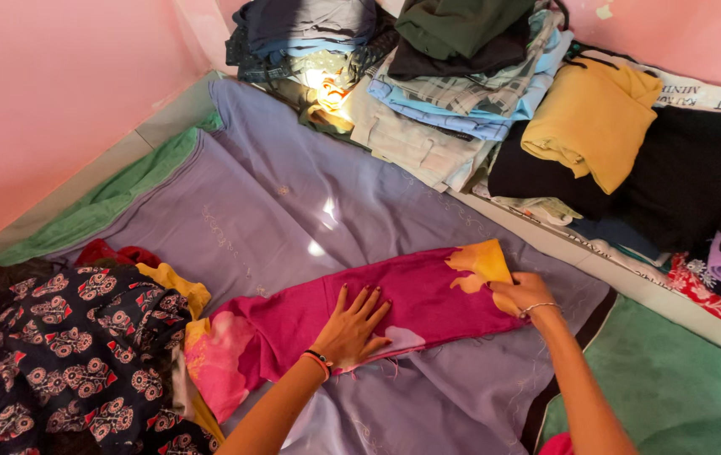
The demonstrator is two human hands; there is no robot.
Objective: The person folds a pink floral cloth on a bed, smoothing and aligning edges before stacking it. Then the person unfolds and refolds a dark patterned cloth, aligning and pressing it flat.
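A magenta cloth (394, 307) with yellow and pale pink patches is laid lengthwise across a lavender bedsheet (293, 202), and every other place is given from that cloth. The left hand (353, 327) is pressed flat on its middle, fingers spread apart and closed on nothing. The right hand (525, 293) is closed on the cloth's right end, where a yellow patch (482, 263) is pinched up off the sheet.

The step in hand is judged to be the smoothing and folding of the cloth — the middle is pinned down while 1 end is lifted. The next move would call for the lifted end to be carried over the flat hand with its edges kept in line.

No container is in view. Above the cloth a pile of folded clothes (428, 93) is stacked against the pink wall, with a folded mustard garment (588, 118) above and to the right. To the left a dark printed fabric (48, 354) lies heaped — its lower part is cut off by the frame.
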